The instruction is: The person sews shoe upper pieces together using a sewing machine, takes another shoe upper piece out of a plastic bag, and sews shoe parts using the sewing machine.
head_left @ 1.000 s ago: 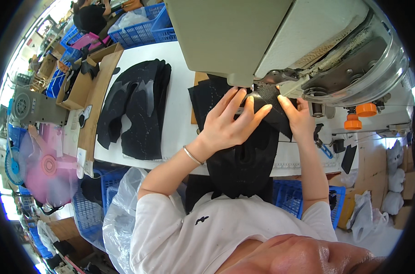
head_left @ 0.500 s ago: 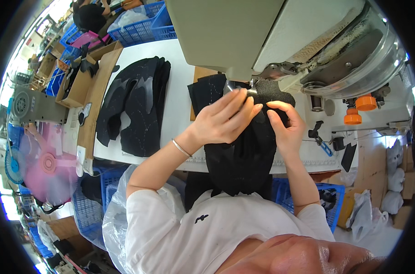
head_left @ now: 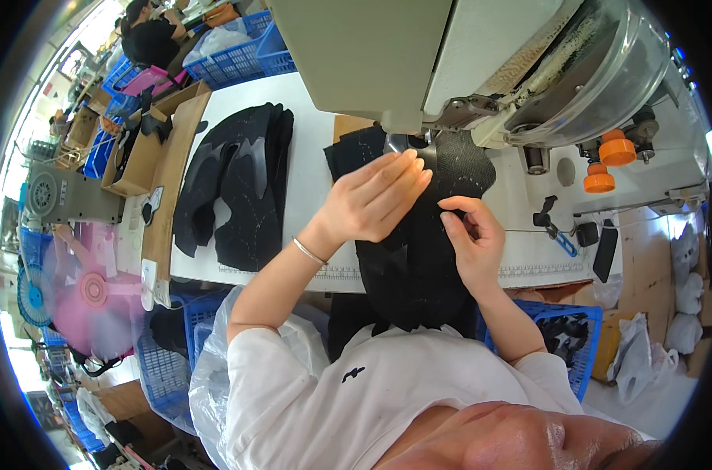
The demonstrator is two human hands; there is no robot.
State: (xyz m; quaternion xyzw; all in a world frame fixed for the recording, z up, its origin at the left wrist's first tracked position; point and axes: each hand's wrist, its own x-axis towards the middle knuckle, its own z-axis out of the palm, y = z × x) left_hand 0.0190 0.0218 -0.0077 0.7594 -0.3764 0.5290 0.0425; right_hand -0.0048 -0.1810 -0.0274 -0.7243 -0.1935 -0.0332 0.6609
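A black fabric piece (head_left: 403,274) lies under the head of a sewing machine (head_left: 371,55) and hangs over the table's front edge toward my lap. Its far right part is a dark mesh-like panel (head_left: 461,164). My left hand (head_left: 379,196) is over the fabric just in front of the metal presser area (head_left: 410,142), fingers pressed together; what they grip is hidden. At the fabric's right side is my right hand (head_left: 477,243), thumb and forefinger tips drawn close and other fingers curled; anything between them is too small to make out.
A stack of black cut pieces (head_left: 242,188) lies on the white table (head_left: 309,110) at left. Blue crates (head_left: 563,337) stand below the table. A pink fan (head_left: 93,290) is at far left. A blue-handled tool (head_left: 563,243) lies at right. Another person (head_left: 148,39) sits at far left.
My right hand has moved down and slightly left, away from the mesh part, its fingers curling in. The left hand has shifted slightly left, its fingers closer together.
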